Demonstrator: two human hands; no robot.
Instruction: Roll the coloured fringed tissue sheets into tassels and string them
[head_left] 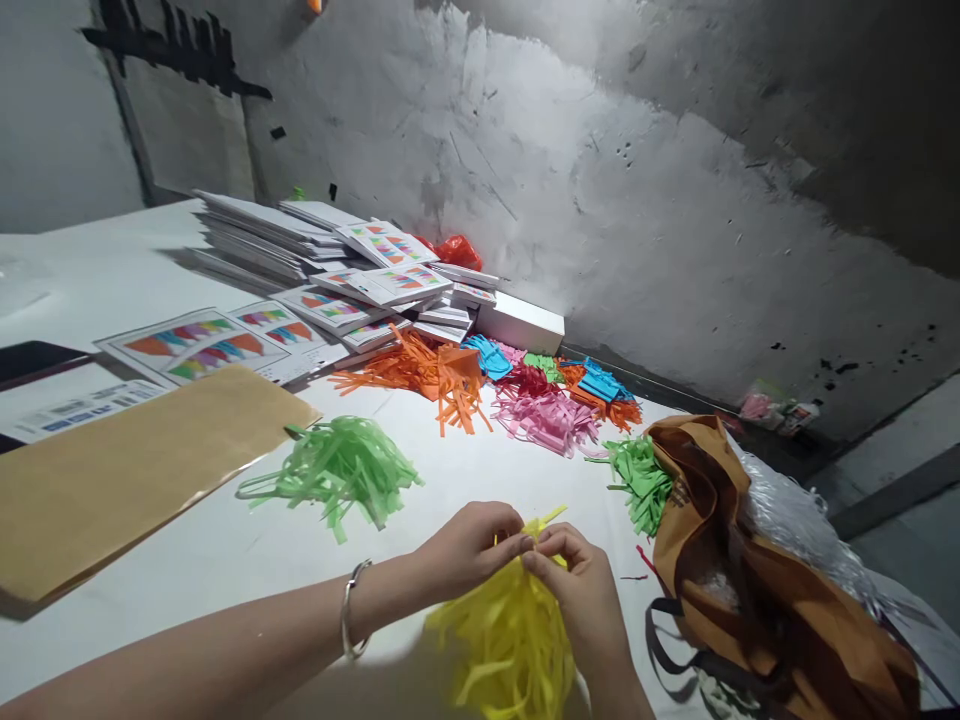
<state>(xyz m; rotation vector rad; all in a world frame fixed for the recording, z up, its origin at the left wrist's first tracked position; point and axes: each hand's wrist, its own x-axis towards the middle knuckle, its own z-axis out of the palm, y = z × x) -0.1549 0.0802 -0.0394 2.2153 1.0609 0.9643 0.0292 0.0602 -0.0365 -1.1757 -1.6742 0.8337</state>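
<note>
Both of my hands meet at the gathered top of a yellow paper tassel (517, 640), whose strips hang down toward me and blur slightly. My left hand (480, 545), with a silver bangle on its wrist, pinches the top from the left. From the right, my right hand (581, 575) pinches the same spot, fingertips touching or nearly touching the left ones. A short yellow tip sticks up above the fingers. Left of my hands lies a bunch of light green tassels (341, 470) on the white table (457, 480).
Orange tassels (420, 370), pink tassels (547, 415) and other coloured ones lie by the wall. Stacks of printed cards (390, 285) stand at back left, near a brown envelope (150, 470). A brown bag (765, 590) slumps on the right beside green tassels (641, 485).
</note>
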